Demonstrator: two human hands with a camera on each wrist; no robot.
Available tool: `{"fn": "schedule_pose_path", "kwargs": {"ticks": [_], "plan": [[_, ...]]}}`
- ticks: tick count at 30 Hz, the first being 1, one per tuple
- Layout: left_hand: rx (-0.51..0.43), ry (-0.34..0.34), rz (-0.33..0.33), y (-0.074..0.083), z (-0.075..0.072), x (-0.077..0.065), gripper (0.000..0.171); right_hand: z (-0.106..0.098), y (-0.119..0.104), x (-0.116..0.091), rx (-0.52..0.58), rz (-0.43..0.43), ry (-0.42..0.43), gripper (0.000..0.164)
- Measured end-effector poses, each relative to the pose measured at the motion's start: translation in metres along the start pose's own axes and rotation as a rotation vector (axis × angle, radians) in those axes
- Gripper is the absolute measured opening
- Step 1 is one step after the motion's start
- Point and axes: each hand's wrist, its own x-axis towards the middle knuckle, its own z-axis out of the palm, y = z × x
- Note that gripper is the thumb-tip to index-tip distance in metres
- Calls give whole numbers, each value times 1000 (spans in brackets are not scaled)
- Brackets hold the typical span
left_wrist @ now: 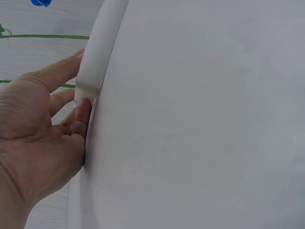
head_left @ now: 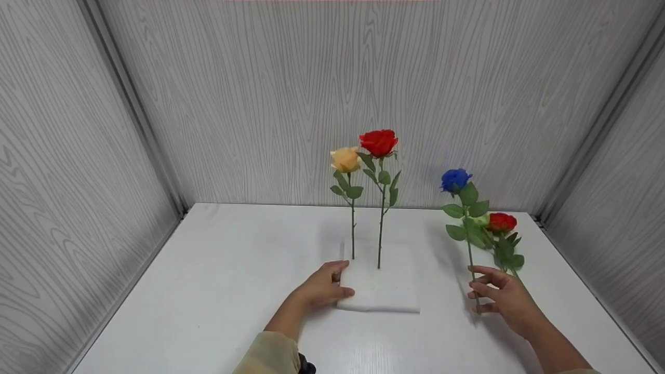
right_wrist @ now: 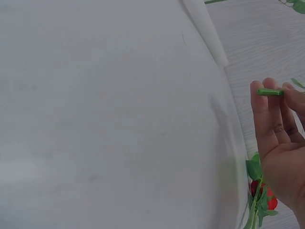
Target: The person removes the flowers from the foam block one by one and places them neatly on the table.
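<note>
A blue rose (head_left: 455, 180) stands nearly upright above the table, its stem pinched low between the thumb and fingers of my right hand (head_left: 504, 298). The cut end of that stem (right_wrist: 269, 91) pokes out past the fingertips in the right wrist view. My left hand (head_left: 323, 285) grips the left edge of a flat white slab (head_left: 389, 291), thumb at the front and fingers farther back. A yellow rose (head_left: 345, 160) and a red rose (head_left: 378, 143) rise upright from the slab, the yellow one farther left.
Another red rose (head_left: 502, 222) lies on the white table (head_left: 218, 280) at the right, beside a pale green flower (head_left: 482, 220) partly hidden by leaves. Grey wood-grain panels (head_left: 260, 104) wall in the back and both sides.
</note>
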Motion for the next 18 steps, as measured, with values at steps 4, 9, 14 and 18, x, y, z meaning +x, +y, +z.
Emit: {"fn": "schedule_pose_path", "kwargs": {"ticks": [4,9,14,18], "plan": [[4,-2,3,-1,-1,0,83,-8,5,-5,-27,22,-38,55],[-21,-3,-11,-2,-1,1,83,-19,10,-10,-80,47,-62,63],[-28,2,-33,-2,1,3,83,-27,13,-13,-100,109,-38,65],[-50,13,-43,-2,2,3,82,-34,13,-14,-92,164,-41,60]]}}
